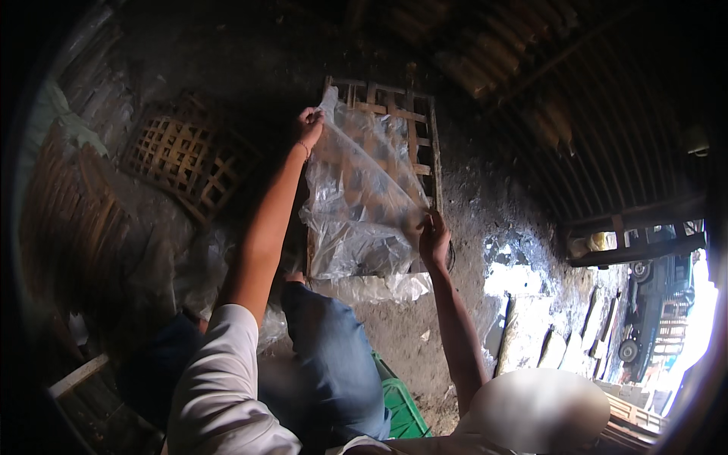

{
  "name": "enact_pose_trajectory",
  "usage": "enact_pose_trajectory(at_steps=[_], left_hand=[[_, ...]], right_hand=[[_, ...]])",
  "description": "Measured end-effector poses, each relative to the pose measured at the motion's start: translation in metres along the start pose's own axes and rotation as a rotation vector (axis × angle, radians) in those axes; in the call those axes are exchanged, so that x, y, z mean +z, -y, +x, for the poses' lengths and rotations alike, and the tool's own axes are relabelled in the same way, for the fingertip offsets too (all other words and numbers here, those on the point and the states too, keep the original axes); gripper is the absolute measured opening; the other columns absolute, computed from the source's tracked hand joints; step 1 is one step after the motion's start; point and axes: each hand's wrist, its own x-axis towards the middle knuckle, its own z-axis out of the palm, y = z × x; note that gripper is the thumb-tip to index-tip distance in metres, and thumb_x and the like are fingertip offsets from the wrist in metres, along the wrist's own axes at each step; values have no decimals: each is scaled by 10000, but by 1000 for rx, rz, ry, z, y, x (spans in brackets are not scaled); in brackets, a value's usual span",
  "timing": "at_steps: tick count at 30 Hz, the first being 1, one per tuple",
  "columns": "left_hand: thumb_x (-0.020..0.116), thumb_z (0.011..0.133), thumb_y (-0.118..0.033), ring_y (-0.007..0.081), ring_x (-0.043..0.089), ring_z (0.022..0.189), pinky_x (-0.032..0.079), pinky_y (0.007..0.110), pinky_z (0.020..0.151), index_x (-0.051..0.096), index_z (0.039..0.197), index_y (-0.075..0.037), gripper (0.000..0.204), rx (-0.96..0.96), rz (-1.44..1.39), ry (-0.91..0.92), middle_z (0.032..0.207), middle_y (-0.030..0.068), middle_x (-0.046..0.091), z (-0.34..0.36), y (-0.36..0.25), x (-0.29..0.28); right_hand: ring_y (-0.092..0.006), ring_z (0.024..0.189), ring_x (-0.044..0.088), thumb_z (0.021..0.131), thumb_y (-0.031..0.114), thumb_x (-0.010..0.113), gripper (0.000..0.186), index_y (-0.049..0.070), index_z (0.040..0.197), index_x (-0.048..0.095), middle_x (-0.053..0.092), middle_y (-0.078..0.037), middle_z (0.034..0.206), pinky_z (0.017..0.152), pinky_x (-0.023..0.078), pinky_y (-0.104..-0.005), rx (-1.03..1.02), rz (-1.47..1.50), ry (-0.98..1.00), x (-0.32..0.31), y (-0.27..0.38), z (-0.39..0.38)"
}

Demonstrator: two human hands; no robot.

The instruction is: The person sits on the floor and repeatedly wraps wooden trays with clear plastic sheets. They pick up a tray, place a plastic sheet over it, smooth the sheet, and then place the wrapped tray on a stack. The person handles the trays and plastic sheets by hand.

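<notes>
Okay, two hands draw clear plastic sheet (364, 178) taut across slatted wooden frame (414, 140).

Left hand (309, 123), fingers curled tight, grips plastic near frame's upper left corner; right hand (434, 239), fingers closed in a pinch, has plastic by the right edge, lower half. Sheet lies over the left and lower parts, crumpled at the bottom edge; slats show bare at the upper right corner. Second slatted piece (182, 155) well left; green plastic crate (402, 406) below, beside jeans-clad leg (334, 356).
</notes>
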Motion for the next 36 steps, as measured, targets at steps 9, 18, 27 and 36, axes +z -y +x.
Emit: enact_pose_trajectory(at_steps=[9,18,27,36], left_hand=[[710,812,-255,132,585,850,492,291,778,261,1410,34,802,149,299,-110,967,48,593,-76,13,-28],[632,889,-109,55,541,646,469,227,559,511,1286,-133,416,-123,-101,223,834,-26,586,-78,-37,-8],[625,901,-146,65,551,674,442,224,511,338,1446,-230,621,214,-158,243,974,6,578,-49,-153,22],[695,849,-173,139,584,863,508,298,711,185,1475,-75,814,-87,27,79,1034,61,590,-45,-18,-8]], right_hand=[[-102,618,572,916,44,463,213,59,1054,625,607,-57,670,585,433,-262,25,167,7,22,-3,-2],[-171,761,647,828,-43,428,393,53,1165,607,671,-119,776,743,486,-282,-50,146,24,7,0,40],[-114,886,573,852,-54,418,426,42,1252,530,644,-82,1036,774,439,-229,-120,468,-93,-58,49,104],[-119,651,549,829,76,635,379,50,1206,600,650,-72,930,539,437,-250,287,616,71,-26,-18,82]])
